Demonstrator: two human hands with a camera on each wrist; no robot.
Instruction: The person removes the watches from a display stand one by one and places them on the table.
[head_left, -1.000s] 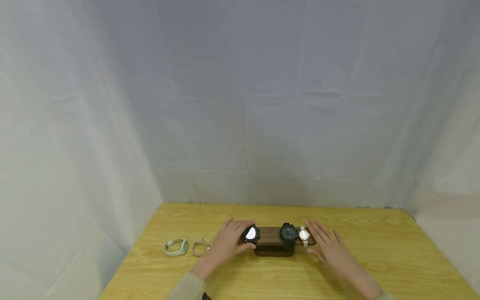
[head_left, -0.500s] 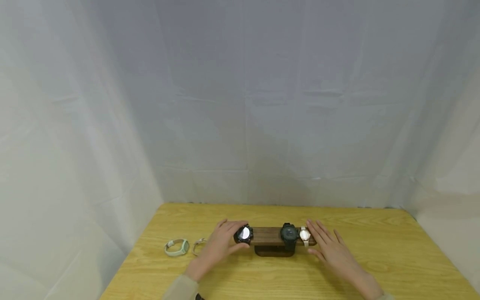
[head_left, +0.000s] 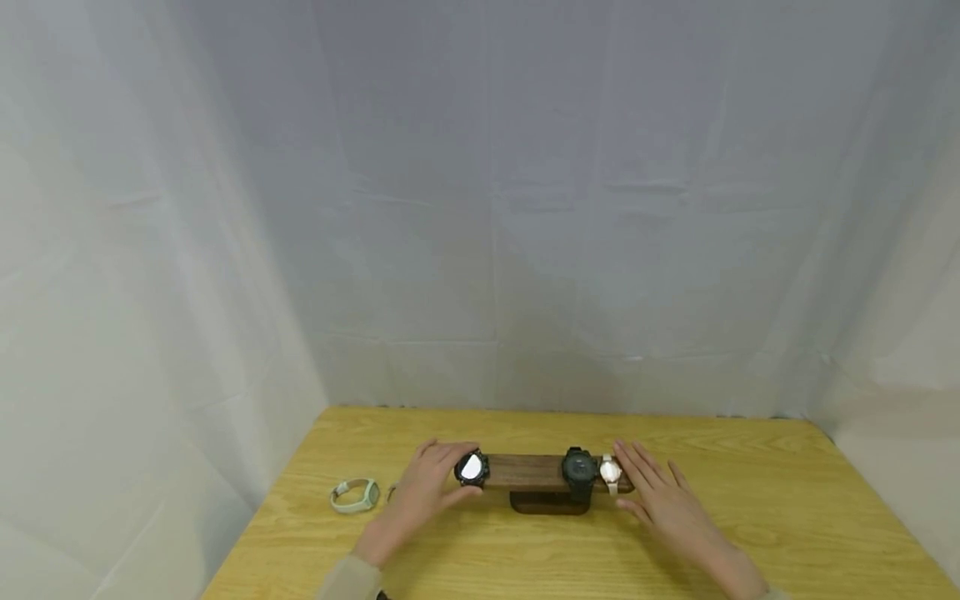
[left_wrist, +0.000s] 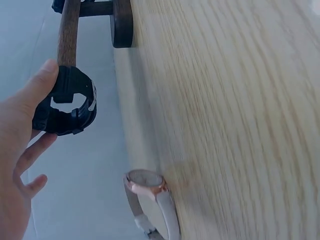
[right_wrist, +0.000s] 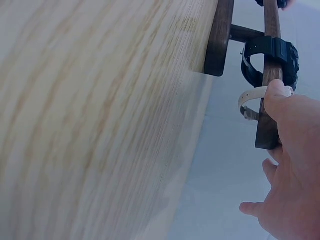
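My left hand (head_left: 420, 492) grips a black watch (head_left: 472, 467) at the left end of a dark wooden watch stand (head_left: 525, 473), thumb on the near side and fingers behind. In the left wrist view its closed strap (left_wrist: 89, 112) forms a loop at the bar's tip. My right hand (head_left: 671, 510) holds the bar's other end between thumb and fingers, as the right wrist view shows. Close to that thumb, a small watch with a white strap (head_left: 610, 472) sits round the bar. Beside it is a bulky dark watch (head_left: 578, 472), also round the bar.
A pale green watch (head_left: 355, 497) lies on the wooden table (head_left: 540, 554) at the left. Nearer my left hand is a rose-gold watch with a pale strap (left_wrist: 145, 182), mostly hidden in the head view. Whitish sheeting (head_left: 480, 250) surrounds the table's back and sides.
My left hand has slid the black watch leftward along the bar to its end, and now covers more of the rose-gold watch. My right hand and the stand have stayed nearly still.
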